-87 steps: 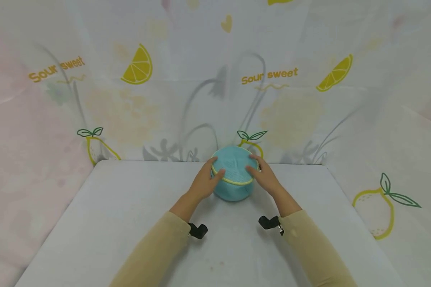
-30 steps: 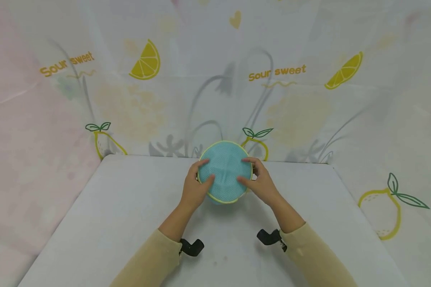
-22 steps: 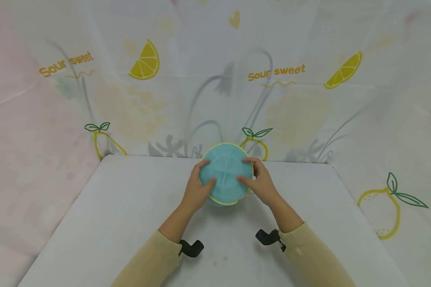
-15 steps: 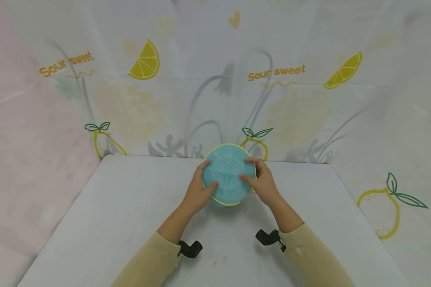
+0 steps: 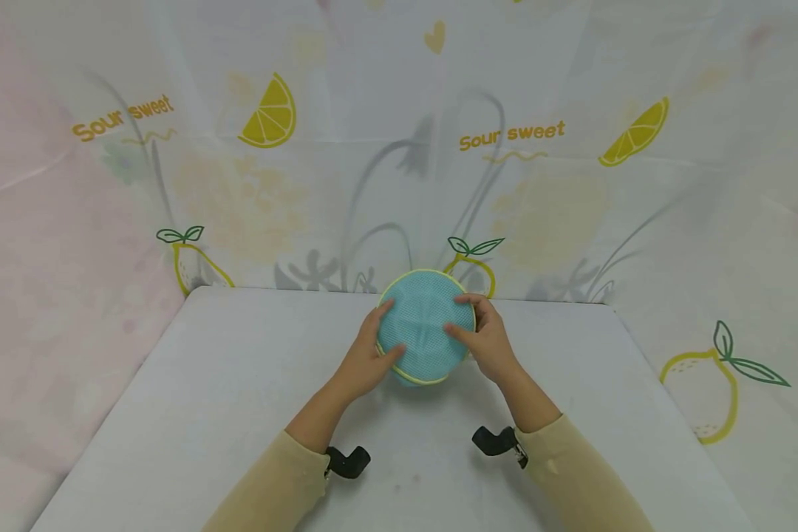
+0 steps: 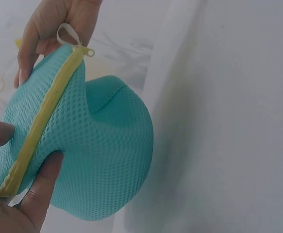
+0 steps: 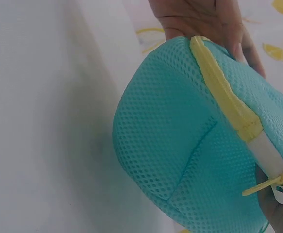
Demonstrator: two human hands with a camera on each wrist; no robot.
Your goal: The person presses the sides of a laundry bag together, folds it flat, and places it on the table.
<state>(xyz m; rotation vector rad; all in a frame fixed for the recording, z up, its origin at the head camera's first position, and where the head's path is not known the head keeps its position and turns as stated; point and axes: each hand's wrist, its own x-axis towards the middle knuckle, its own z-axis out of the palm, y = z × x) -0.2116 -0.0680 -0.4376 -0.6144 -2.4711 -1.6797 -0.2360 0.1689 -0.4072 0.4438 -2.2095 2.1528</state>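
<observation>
A teal mesh laundry bag (image 5: 425, 321) with a round top is held up at the table's far middle, its top tilted toward the head camera. Yellow zipper trim (image 6: 41, 119) rings that top. My left hand (image 5: 367, 360) grips the bag's left edge, thumb on the lower left of the top. On the opposite edge, my right hand (image 5: 493, 341) holds the rim between thumb and fingers. The zipper pull (image 6: 88, 51) and a pale loop (image 6: 67, 33) sit close to the right hand in the left wrist view. The bag's lower body bulges beneath, dented in places.
A white table (image 5: 239, 414) extends under both arms. Behind it hangs a pale cloth backdrop (image 5: 372, 74) printed with lemons and lettering, which also covers both sides. Black wrist-camera mounts (image 5: 349, 462) stick out inward from the sleeves.
Since the oldest frame, the bag has tipped so its round top faces the head camera more. Over the last second it shifts slightly right and down, and the left hand moves slightly lower on its edge.
</observation>
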